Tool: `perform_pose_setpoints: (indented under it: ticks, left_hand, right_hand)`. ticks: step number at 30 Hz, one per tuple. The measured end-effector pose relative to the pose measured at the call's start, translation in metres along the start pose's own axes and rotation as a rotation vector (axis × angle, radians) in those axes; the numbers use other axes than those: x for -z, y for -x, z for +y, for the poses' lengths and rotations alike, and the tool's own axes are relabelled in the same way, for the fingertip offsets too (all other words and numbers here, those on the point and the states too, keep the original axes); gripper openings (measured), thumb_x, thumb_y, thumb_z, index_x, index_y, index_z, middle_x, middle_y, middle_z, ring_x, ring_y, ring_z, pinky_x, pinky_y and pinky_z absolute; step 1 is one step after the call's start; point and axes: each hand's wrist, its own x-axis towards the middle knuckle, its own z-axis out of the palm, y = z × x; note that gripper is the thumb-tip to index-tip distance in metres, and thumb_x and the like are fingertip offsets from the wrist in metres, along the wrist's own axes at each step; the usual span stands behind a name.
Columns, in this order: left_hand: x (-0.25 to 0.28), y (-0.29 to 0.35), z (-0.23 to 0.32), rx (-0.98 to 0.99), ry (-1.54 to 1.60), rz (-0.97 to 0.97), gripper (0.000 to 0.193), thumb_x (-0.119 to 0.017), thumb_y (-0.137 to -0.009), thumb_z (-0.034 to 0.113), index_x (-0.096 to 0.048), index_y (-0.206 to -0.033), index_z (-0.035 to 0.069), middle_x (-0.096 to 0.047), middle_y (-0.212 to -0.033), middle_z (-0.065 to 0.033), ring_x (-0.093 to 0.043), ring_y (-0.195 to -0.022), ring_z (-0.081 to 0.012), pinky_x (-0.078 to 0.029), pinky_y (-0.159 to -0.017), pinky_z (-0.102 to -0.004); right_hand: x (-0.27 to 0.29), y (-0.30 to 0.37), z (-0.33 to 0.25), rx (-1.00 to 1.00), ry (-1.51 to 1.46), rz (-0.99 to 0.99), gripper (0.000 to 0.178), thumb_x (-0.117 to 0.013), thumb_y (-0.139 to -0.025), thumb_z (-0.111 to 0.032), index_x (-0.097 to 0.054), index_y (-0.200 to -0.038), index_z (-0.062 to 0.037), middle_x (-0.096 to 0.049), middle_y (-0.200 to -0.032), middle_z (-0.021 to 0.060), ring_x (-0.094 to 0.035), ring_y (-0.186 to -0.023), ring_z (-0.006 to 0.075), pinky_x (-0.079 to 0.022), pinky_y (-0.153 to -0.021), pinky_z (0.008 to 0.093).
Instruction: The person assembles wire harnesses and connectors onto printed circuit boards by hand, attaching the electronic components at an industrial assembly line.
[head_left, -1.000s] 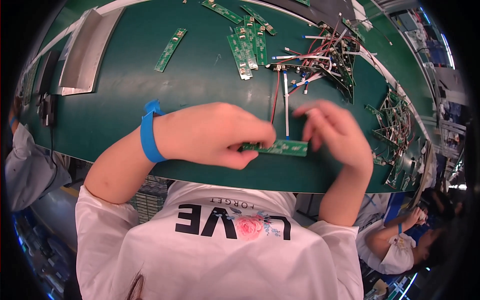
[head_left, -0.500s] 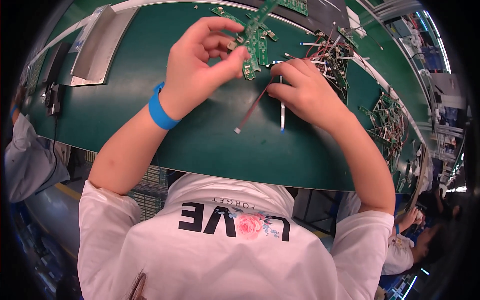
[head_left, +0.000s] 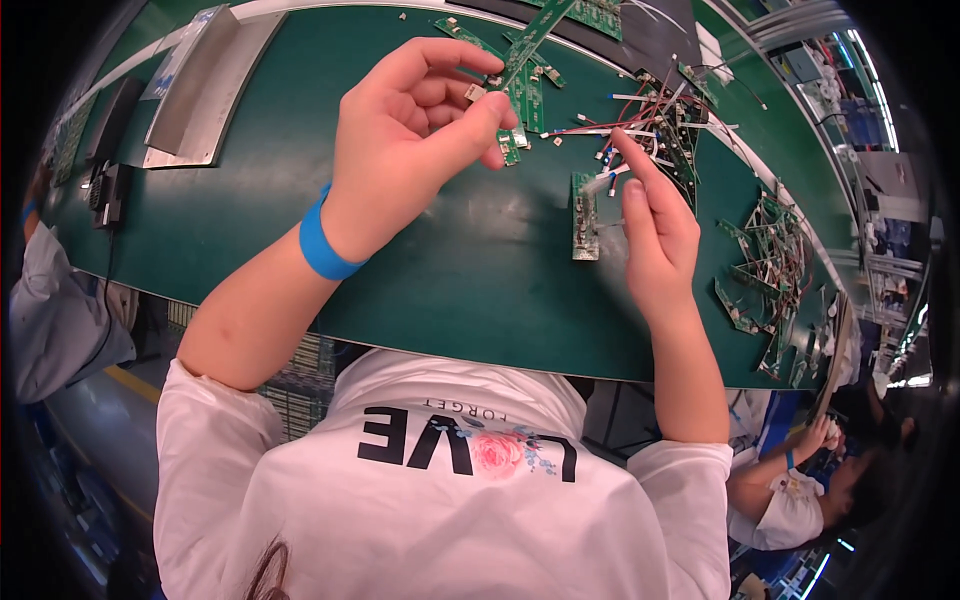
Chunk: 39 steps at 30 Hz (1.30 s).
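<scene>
My left hand (head_left: 420, 120), a blue band at its wrist, pinches a narrow green circuit board (head_left: 540, 38) between thumb and fingertips. The strip slants up and away to the right. Behind it, more green boards (head_left: 530, 100) lie partly hidden by the hand. My right hand (head_left: 662, 235) is open, index finger stretched toward a tangle of cables (head_left: 650, 125), thumb apart from it. Just left of the thumb is another small green board (head_left: 585, 222), slightly blurred, with pale flat cable at its upper end. Whether it rests on the table cannot be told.
A heap of boards with wires (head_left: 770, 265) lies on the green table (head_left: 450, 290) at the right. A bent metal tray (head_left: 195, 110) and a dark device (head_left: 110, 195) with a cord stand at the left. Other people sit at both sides.
My right hand has drawn back right and nearer from the cables it was holding. A small green board now shows beside it. My left hand keeps its board nearly in place.
</scene>
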Motion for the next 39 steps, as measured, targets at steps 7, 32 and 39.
perform_pose_setpoints:
  ticks: [7, 32, 39]
  left_hand:
    - [-0.003, 0.002, 0.002, 0.012, 0.055, -0.027, 0.026, -0.058, -0.086, 0.0, -0.053, -0.111, -0.004, -0.065, -0.087, -0.0142, -0.063, -0.066, -0.0147, -0.05, -0.062, -0.0243]
    - [-0.022, 0.014, -0.014, 0.615, 0.192, -0.348, 0.027, -0.056, -0.088, -0.005, -0.055, -0.115, -0.003, -0.066, -0.102, -0.0113, -0.068, -0.086, -0.0184, -0.051, -0.07, -0.0219]
    - [-0.023, 0.011, -0.018, 0.785, 0.314, -0.32, 0.026, -0.056, -0.088, -0.001, -0.056, -0.114, -0.001, -0.067, -0.1, -0.0122, -0.068, -0.085, -0.0184, -0.052, -0.07, -0.0222]
  right_hand:
    - [0.024, 0.024, -0.011, -0.337, -0.297, 0.055, 0.034, -0.036, -0.099, -0.024, -0.057, -0.105, 0.0021, -0.043, -0.073, -0.0002, -0.032, -0.061, 0.0064, -0.026, -0.053, 0.0217]
    - [0.009, 0.013, -0.013, -0.364, -0.347, -0.072, 0.018, -0.062, -0.087, 0.003, -0.053, -0.103, 0.0039, -0.069, -0.083, 0.0095, -0.059, -0.07, 0.0034, -0.042, -0.058, 0.0144]
    - [0.0, 0.018, 0.006, 0.205, 0.057, 0.034, 0.018, -0.071, -0.075, 0.009, -0.062, -0.09, 0.0035, -0.06, -0.09, 0.0126, -0.055, -0.073, 0.0111, -0.039, -0.055, 0.0161]
